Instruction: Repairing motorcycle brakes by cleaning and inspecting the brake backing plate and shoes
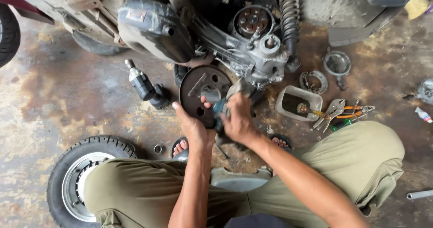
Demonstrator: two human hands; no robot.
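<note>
Knees in olive trousers (pixel 361 160) frame my left hand (pixel 194 128), its fingers clamped on the rim of the rusty brake drum (pixel 203 92) below the scooter engine (pixel 257 43), while my right hand (pixel 239 122) grips a grey rag (pixel 234 90) against it: wiping step, firmer rubbing needed next.

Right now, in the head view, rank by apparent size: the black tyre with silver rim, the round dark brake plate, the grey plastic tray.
1. black tyre with silver rim, though nearer the camera
2. round dark brake plate
3. grey plastic tray
</note>
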